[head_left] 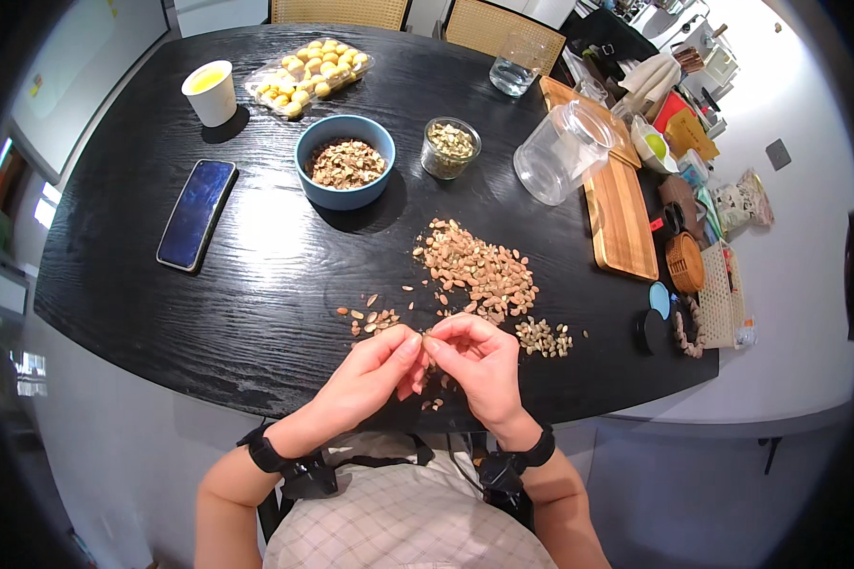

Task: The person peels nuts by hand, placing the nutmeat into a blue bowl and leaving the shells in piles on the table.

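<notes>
Desk [114,313]: black and wood-grained, with cane-backed chairs [503,36] along its far side.
Left hand [378,368]: thumb and index fingers pinched together at the near edge, their tips meeting those opposite.
Right hand [484,368]: fingers curled in a matching pinch; both seem to grip one small piece [425,337], probably a seed, too covered to be sure.
Brown seeds [484,275]: heaped loosely just beyond the right hand.
Green kernels [544,339]: a small patch just right of that hand, beside the heap.
Reddish bits [378,321]: scattered by the left hand; shells or whole seeds, hard to tell.
Blue bowl [344,197]: farther off, holding what look like shells.
Glass cup [446,169]: right of the bowl, partly filled with greenish kernels.
Peeling well: best to press along the seam with the nails, prise gently so the kernel stays whole, and work low over the desk.
Sorting well: keep shells away from the kernel patch, since stray bits would mix in easily.
</notes>
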